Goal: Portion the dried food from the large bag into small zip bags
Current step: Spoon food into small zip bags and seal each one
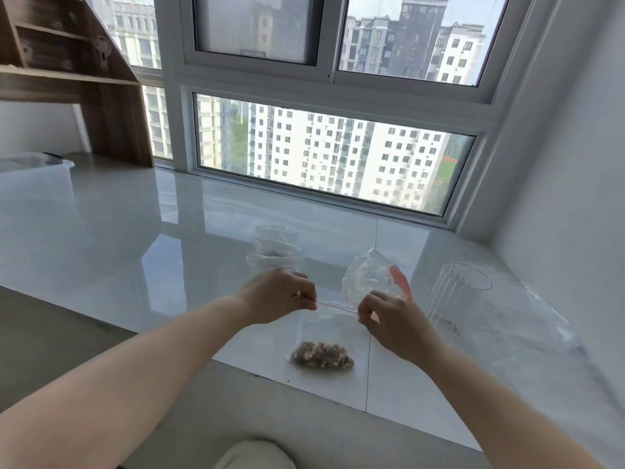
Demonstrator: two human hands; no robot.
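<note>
A small clear zip bag [329,333] hangs between my hands, with brown dried food [323,355] gathered at its bottom, which rests on the white sill. My left hand [279,296] pinches the left end of its red zip line. My right hand [389,319] pinches the right end. Behind my right hand stands the large clear bag [370,279] with an orange-red strip at its side. Farther back lies a pile of small clear zip bags [275,250], some with dark food inside.
A ribbed clear glass [455,297] stands to the right on the white glossy sill [135,231]. Flat clear plastic [527,319] lies beyond it. A clear storage box [33,164] and a wooden shelf [84,79] are at the far left. The window runs along the back.
</note>
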